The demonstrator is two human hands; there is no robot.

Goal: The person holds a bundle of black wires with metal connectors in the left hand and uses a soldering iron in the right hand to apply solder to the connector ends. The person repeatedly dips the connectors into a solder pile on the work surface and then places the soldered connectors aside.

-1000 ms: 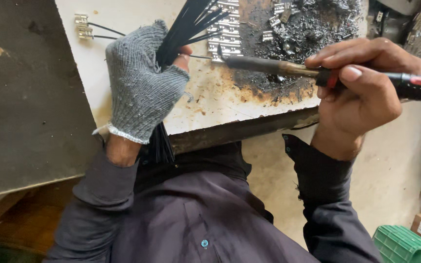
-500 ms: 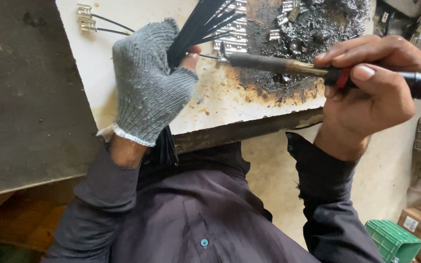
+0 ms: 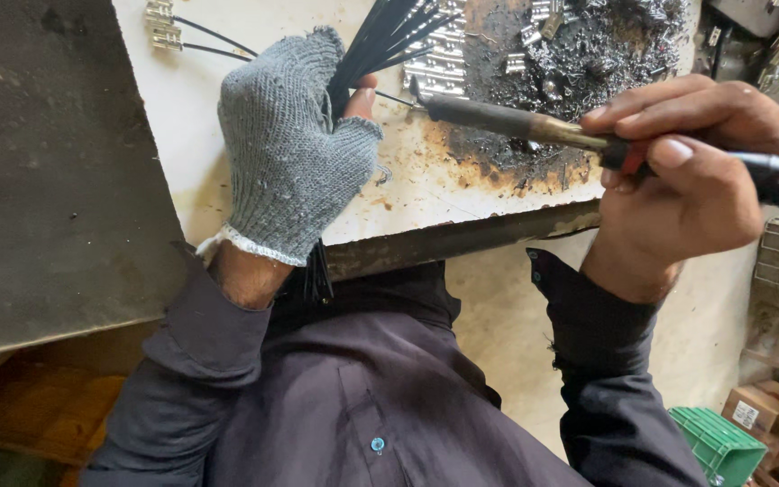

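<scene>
My left hand [image 3: 295,158], in a grey glove, is closed tight around one bundle of black wires [image 3: 389,36] near the bench's [image 3: 200,135] front edge; the strands fan toward the far edge. My right hand [image 3: 687,180] pinches the one soldering iron [image 3: 516,122], whose tip sits just beside my left thumb. Open bench lies left of the glove, where two loose connectors [image 3: 162,25] rest at the far left corner. Scorched scrap [image 3: 606,45] crowds the far right. Since a second ago my glove has shifted slightly right.
</scene>
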